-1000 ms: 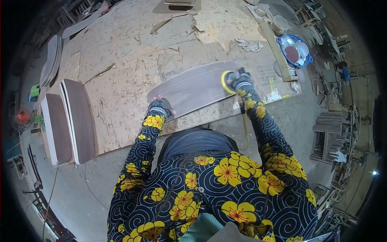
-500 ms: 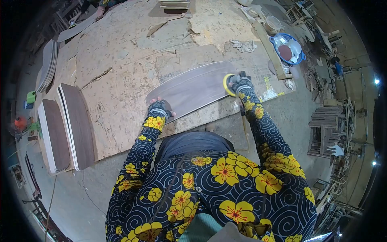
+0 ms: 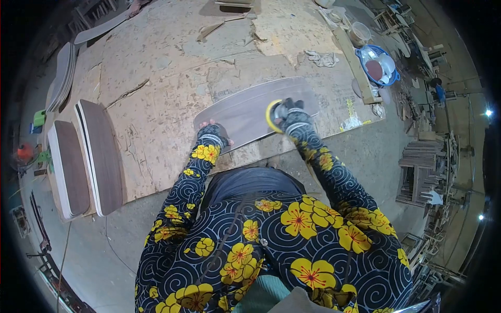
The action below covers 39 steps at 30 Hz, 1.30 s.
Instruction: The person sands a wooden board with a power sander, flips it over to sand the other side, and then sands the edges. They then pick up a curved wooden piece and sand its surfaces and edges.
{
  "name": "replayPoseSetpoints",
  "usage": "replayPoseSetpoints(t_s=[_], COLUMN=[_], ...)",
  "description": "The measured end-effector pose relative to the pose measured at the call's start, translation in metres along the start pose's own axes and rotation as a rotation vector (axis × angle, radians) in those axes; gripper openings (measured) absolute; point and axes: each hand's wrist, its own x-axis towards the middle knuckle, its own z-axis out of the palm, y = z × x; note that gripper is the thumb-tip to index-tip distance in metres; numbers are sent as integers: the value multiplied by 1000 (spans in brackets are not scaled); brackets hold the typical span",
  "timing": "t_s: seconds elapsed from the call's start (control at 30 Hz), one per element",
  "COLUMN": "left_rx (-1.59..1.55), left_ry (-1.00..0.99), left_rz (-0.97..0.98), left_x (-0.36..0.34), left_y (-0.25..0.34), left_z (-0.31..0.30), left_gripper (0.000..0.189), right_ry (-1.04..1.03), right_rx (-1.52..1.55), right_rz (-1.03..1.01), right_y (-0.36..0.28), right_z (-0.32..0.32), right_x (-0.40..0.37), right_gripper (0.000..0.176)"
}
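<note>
A long grey-brown board (image 3: 245, 112) with a curved far edge lies near the front edge of the worn table (image 3: 156, 68). My left hand (image 3: 213, 133), in a grey glove with bare fingertips, holds the board's left end, its fingers on top. My right hand (image 3: 290, 113), also gloved, is wrapped round a round sander with a yellow rim (image 3: 272, 117). The sander rests on the right half of the board. Its underside is hidden.
Stacked boards (image 3: 100, 156) lie at the table's left, with more boards (image 3: 63, 75) behind. A blue basket (image 3: 377, 65) stands at the right beside a wooden strip (image 3: 355, 65). A rag (image 3: 322, 59) lies behind the board. Another person's hand (image 3: 134, 9) shows at the far left.
My right hand has moved left along the board with the sander. My left hand stays on the board's left end. The view has shifted slightly.
</note>
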Motion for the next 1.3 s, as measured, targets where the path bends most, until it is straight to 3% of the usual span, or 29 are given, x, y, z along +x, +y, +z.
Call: replayPoseSetpoints(t_s=[0.13, 0.17, 0.27, 0.3, 0.4, 0.47, 0.53, 0.6, 0.7, 0.8, 0.87, 0.93, 1.13, 1.2, 1.23, 1.3], left_rx=[-28, -62, -383, -360, -197, -139, -127, -168, -144, -139, -122, -168, -218, -301, -381, -464], left_ry=[37, 149, 129, 146, 249, 200, 224, 325, 336, 344, 328, 344, 321, 291, 375, 187], left_rz=[106, 151, 338, 295, 301, 273, 281, 313, 295, 286, 263, 267, 330, 354, 332, 322], left_x=[8, 9, 7, 11, 34, -2, -25, -36, -36, -34, -39, -42, -56, -45, -43, -75], left_y=[-20, -31, -74, -82, -97, -83, -68, -58, -52, -50, -51, -52, -50, -49, -48, -62], left_z=[4, 12, 17, 26, 85, 80, 89, 103, 108, 112, 107, 108, 123, 137, 145, 109], left_gripper=[112, 99, 83, 74, 77, 81, 85, 88, 90, 88, 86, 84, 79, 79, 72, 65], right_ry=[3, 10, 26, 61, -158, 68, 38, 44, -2, -209, -118, -110, -169, -160, -181, -150], right_rx=[-90, -108, -103, -100, -305, -471, -197, -269, 33, -524, -280, -216, -347, -360, -376, -364], right_rz=[-227, -274, -423, -492, -363, -408, 13, 65, 333, -183, 7, -24, -381, -503, -536, -623], right_y=[-53, -63, -92, -89, -89, -63, -43, -3, -33, -20, -116, -142, -202, -214, -221, -232], right_z=[24, 32, 48, 62, 64, 70, 43, 37, -3, 30, 0, 11, 59, 69, 71, 77], right_x=[-21, -26, -35, -33, -21, 11, 32, 78, 83, 133, 62, 51, 29, 24, 23, 17], right_gripper=[51, 49, 45, 44, 44, 48, 67, 67, 64, 61, 59, 60, 59, 48, 45, 37])
